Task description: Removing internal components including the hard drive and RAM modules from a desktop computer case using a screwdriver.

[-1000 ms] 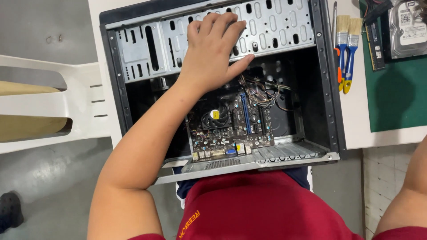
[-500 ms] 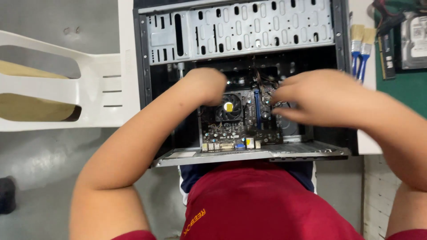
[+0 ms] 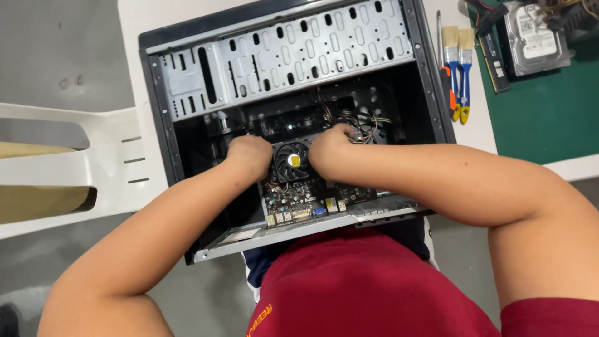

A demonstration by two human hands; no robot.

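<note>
The motherboard lies inside the open computer case, in its near half, with a black cooler fan in the middle. The left hand is curled at the fan's left side and the right hand is curled at its right side, next to a bundle of thin wires; if the fingers grip something, I cannot tell. Both forearms reach down into the case from its near edge. The case stands on a white table. By the case's right wall lie two paintbrushes with blue and yellow handles, and beyond them a hard drive with a white label on a green mat at the table's far right corner.
</note>
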